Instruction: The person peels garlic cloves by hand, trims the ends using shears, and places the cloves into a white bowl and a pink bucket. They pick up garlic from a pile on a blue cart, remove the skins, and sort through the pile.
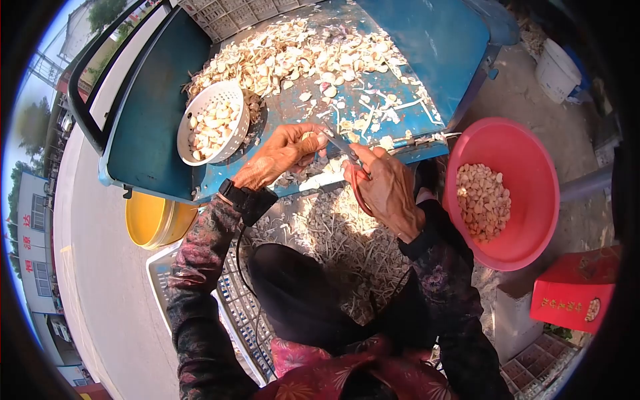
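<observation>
My left hand [280,153] pinches a garlic clove [309,136], mostly covered by the fingers, above the front edge of the blue truck bed [280,120]. Scissors [341,144] with red handles are gripped in my right hand [392,190], their blades reaching to the left fingertips. Behind the left hand, a white colander [189,141] full of garlic cloves tilts on the bed. A broad pile of garlic cloves and skins [293,57] spreads beyond both hands. Loose trimmings [373,110] lie near the scissors.
To the right stands a pink basin [533,220] with peeled cloves inside. A red box [575,297] is below it. At the left are a yellow bucket [143,217] and a white plastic crate [233,320]. Dry garlic stalks and scraps [333,233] cover the ground between the legs.
</observation>
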Motion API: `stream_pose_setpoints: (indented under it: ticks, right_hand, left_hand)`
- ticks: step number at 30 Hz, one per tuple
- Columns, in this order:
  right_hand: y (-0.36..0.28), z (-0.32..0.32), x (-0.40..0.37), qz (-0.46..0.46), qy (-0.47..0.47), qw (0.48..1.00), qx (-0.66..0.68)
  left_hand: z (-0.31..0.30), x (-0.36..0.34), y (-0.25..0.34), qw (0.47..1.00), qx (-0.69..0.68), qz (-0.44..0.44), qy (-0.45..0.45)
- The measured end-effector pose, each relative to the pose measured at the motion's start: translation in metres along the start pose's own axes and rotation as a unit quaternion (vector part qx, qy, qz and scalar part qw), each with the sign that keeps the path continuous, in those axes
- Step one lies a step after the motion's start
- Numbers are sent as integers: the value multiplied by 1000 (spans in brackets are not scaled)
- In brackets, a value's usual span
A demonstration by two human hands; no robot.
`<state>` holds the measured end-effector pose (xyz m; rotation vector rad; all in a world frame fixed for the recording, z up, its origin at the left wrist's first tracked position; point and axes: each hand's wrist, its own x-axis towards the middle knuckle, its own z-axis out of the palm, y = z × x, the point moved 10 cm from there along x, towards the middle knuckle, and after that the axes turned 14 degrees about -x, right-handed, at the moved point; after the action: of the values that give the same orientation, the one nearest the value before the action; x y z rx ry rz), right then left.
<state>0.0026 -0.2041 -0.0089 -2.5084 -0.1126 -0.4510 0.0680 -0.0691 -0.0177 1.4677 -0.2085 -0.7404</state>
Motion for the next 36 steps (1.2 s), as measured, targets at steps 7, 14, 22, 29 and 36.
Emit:
stream_pose_setpoints:
  ticks: [7,14,22,29,36]
  right_hand:
    - [-7,8,0,22,-106,992,68]
    - [15,6,2,127,-61,955,262]
    - [10,-29,4,153,-6,959,237]
    - [15,-10,-1,148,-42,959,236]
    - [11,-18,1,134,-44,973,182]
  left_hand:
    - [0,-1,-1,998,-19,15,-65]
    - [-27,8,-2,994,-103,49,2]
    - [-135,-51,110,644,605,276,378]
    - [-61,102,44,846,422,286,157]
    - [-59,142,32,827,470,261,166]
